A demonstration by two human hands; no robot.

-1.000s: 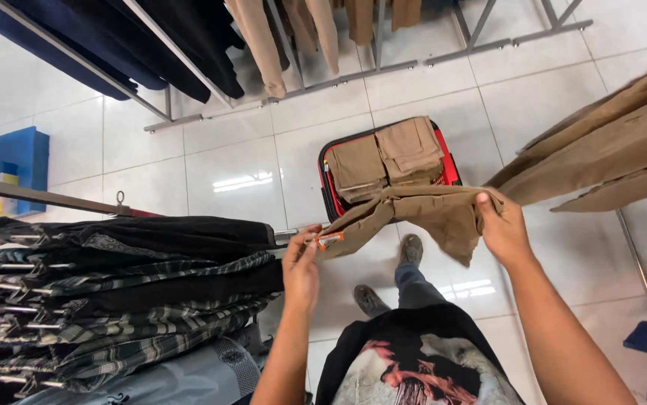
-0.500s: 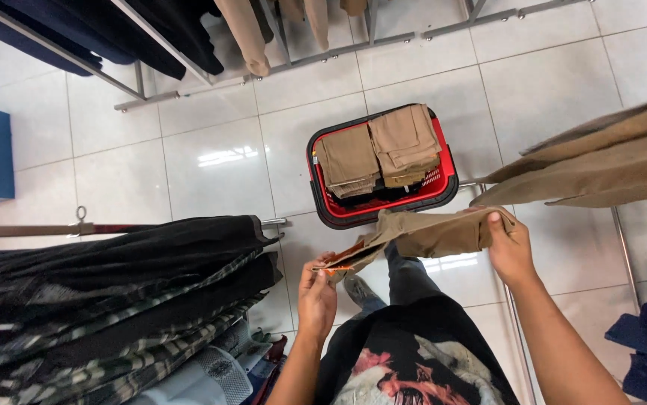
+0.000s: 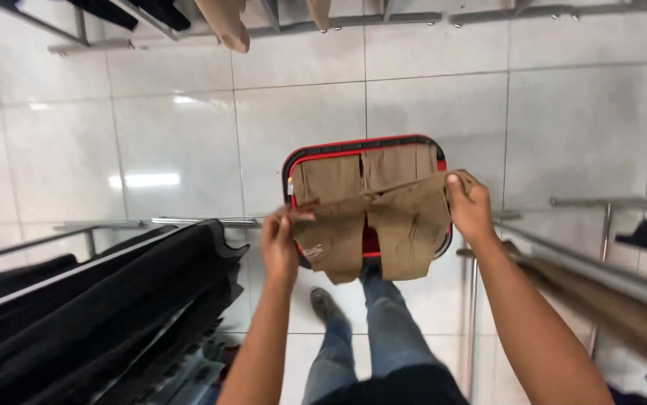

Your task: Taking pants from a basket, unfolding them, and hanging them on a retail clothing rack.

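Observation:
I hold a folded pair of tan trousers (image 3: 383,229) stretched by its waistband between both hands, hanging over a red basket (image 3: 353,146). My left hand (image 3: 280,244) pinches the left end of the waistband. My right hand (image 3: 469,206) grips the right end, slightly higher. The basket stands on the white tiled floor and holds two folded tan garments (image 3: 361,172) side by side, partly hidden by the trousers I hold.
A rack of dark hanging clothes (image 3: 91,315) fills the lower left, under a metal rail (image 3: 188,222). Tan garments on a rail (image 3: 601,300) stand at the right. More clothes hang along the top edge. My legs and shoes (image 3: 327,307) are below the basket.
The view has tilted down and moved closer to the basket. The trousers, earlier held in front of the basket, now hang directly over it, with my hands closer together.

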